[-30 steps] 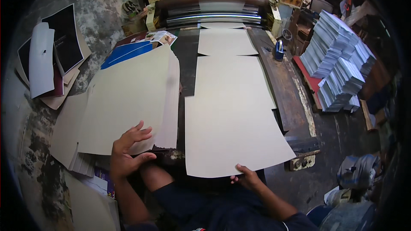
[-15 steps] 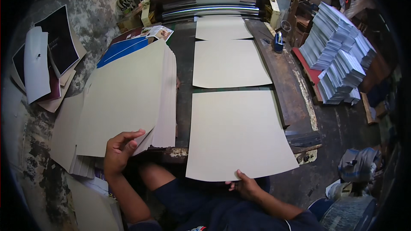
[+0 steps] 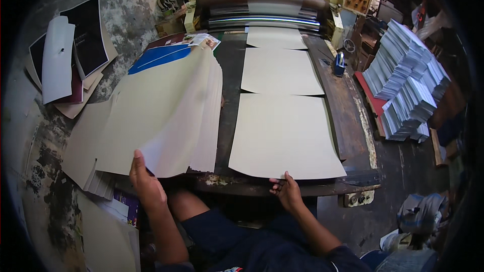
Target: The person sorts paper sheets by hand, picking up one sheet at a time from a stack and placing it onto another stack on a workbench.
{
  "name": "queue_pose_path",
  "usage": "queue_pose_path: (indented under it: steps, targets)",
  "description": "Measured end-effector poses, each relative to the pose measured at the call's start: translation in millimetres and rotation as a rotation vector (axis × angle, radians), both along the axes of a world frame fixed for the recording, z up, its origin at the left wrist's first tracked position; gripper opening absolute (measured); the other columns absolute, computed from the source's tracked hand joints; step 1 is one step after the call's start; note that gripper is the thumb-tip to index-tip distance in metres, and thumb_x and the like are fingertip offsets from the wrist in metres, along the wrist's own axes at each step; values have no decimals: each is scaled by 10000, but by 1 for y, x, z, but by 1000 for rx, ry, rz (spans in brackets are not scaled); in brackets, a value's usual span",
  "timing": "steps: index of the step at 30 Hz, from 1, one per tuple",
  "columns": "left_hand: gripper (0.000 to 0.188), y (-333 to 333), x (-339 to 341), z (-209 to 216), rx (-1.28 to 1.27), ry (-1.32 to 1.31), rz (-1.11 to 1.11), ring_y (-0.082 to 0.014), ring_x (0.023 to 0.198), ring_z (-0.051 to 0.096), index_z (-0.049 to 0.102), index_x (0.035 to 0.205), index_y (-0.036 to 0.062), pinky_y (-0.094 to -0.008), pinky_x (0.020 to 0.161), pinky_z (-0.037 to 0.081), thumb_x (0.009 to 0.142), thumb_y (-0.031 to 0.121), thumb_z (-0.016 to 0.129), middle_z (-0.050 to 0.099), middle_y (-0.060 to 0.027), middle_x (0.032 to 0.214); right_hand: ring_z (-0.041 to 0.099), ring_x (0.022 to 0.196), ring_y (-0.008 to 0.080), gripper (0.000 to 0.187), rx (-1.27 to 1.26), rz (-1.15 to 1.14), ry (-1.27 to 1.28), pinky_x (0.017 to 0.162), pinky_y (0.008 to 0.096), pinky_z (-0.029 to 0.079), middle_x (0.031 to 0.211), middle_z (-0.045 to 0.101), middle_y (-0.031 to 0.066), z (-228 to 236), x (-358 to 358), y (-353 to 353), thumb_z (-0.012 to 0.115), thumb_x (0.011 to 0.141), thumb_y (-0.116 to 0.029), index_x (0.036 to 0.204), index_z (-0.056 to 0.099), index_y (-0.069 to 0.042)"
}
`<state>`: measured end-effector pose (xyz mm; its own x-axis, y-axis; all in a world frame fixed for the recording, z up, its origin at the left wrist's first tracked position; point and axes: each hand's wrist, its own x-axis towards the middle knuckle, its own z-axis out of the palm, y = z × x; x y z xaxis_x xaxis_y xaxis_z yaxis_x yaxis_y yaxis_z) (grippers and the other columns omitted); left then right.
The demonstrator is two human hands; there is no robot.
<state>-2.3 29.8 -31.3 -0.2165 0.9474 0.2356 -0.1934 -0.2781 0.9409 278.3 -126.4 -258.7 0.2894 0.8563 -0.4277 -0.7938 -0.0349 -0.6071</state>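
Note:
My left hand (image 3: pixel 143 179) grips the near edge of the top cream sheet of a thick stack (image 3: pixel 166 111) at the left of the machine bed. My right hand (image 3: pixel 286 190) pinches the near edge of a single cream sheet (image 3: pixel 285 138) lying on the dark conveyor (image 3: pixel 229 85). Two more cream sheets (image 3: pixel 280 70) lie in a row behind it, leading back to the machine's rollers (image 3: pixel 262 17).
Tall stacks of printed sheets (image 3: pixel 406 85) stand at the right on a red pallet. Black and white sheets (image 3: pixel 65 55) lie at the far left on the stained floor. A blue tape dispenser (image 3: pixel 339 64) sits on the right rail. Loose boards (image 3: pixel 106 231) lie beside my left leg.
The sheets on the conveyor have advanced toward me. My left hand has slid from on top of the stack down to its near edge; my right hand stays on the front sheet's edge.

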Motion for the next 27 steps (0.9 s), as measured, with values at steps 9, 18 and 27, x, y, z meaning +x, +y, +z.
queue_pose_path:
  steps: [9,18,27]
  targets:
    - [368,-39,5,13,551,706,-202,-249,902,673,661,866,35,-463,1053,326,998,295,435,711,-80,813,576,946,223,659,32,39,68,802,422,522,1299,504,139,62,-8,-6,498,923,-506,1423,254,-152]
    - [286,-55,11,15,831,907,-600,-263,1100,635,723,836,169,-518,1127,209,833,444,646,729,9,938,617,907,248,493,196,91,-186,780,415,536,1017,599,166,103,8,-37,636,866,-324,1182,507,31]
    - [301,-29,-8,18,668,1310,-54,-238,1109,624,676,1099,120,-592,1118,168,807,47,668,715,-7,1008,568,701,180,274,-145,208,51,742,411,502,779,592,103,27,-19,-91,569,942,-294,1007,550,-29]
